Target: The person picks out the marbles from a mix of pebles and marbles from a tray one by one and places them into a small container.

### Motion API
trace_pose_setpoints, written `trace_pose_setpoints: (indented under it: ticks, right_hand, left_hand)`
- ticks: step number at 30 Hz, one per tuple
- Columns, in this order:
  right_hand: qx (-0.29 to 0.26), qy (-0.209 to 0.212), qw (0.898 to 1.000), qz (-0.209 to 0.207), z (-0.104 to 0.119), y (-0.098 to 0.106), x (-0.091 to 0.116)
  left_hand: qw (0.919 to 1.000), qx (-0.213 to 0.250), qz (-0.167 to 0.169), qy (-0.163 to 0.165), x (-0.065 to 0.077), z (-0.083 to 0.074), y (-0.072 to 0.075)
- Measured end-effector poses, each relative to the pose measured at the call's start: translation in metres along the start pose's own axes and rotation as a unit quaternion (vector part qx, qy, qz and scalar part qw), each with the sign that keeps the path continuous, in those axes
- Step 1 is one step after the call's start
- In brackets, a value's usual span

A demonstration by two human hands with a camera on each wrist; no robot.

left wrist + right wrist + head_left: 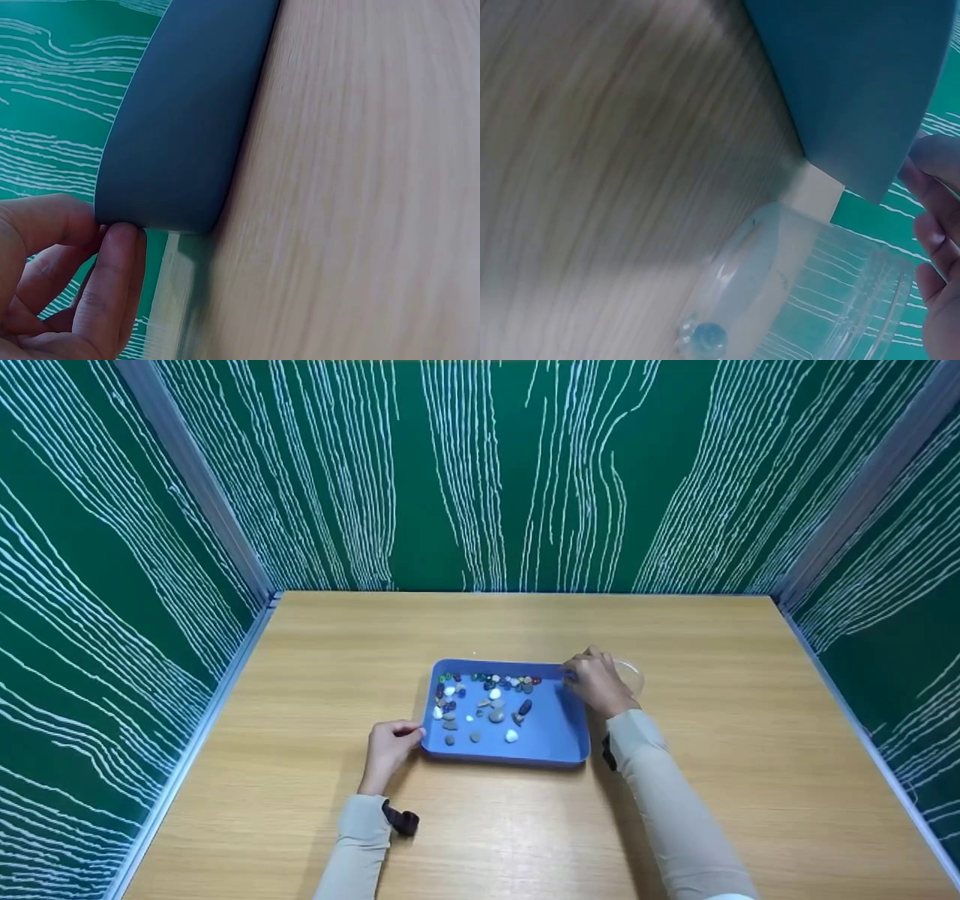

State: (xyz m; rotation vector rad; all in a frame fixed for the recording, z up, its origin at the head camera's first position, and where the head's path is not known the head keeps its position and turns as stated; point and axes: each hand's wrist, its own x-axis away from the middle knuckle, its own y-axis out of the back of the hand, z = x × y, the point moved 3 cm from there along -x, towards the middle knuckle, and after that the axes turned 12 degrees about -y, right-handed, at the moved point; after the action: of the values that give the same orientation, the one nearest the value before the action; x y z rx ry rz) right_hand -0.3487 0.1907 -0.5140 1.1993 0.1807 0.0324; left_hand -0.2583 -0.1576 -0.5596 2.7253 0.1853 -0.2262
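A shallow blue tray (551, 727) lies on the table with pebbles and glass beads in it. White, grey and brown pebbles (496, 714) spread over its left and middle parts. Small coloured beads (506, 681) cluster along the far side. My left hand (391, 750) pinches the tray's left rim near the front corner; in the left wrist view thumb and fingers (112, 289) meet at the tray's edge. At the far right corner my right hand (598, 681) grips the rim, its thumb and fingers (926, 191) at the edge in the right wrist view.
A clear jar (832, 292) stands just right of the tray, mostly behind my right hand in the head view. The wooden table (300, 675) is bordered by green panels (517, 472) with white wavy lines at the back and both sides.
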Motion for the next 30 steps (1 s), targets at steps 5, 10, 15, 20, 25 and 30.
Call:
trace_pose_setpoints:
  ticks: [5,10,15,20,25,30]
  right_hand:
    - [0.008,-0.002,1.000,-0.002,0.002,-0.003,-0.002]
    - [0.022,0.016,0.999,-0.021,0.002,-0.008,-0.003]
    - [0.036,0.022,0.999,-0.030,0.000,-0.012,-0.004]
    - [0.048,0.030,0.998,-0.041,0.000,-0.013,-0.003]
    - [0.056,0.045,0.996,-0.057,-0.001,-0.014,-0.003]
    - [0.064,0.043,0.996,-0.053,0.000,-0.016,-0.003]
  left_hand:
    - [1.0000,0.003,0.001,0.002,0.000,0.001,0.000]
    - [1.0000,0.003,0.002,-0.006,0.001,0.000,0.000]
    - [1.0000,-0.001,0.004,-0.009,0.000,0.000,0.000]
    - [0.9999,-0.003,0.006,0.009,-0.001,0.001,0.000]
    - [0.9996,-0.001,0.008,0.026,-0.001,0.002,-0.001]
    - [0.9997,-0.002,0.009,0.021,-0.001,0.002,0.000]
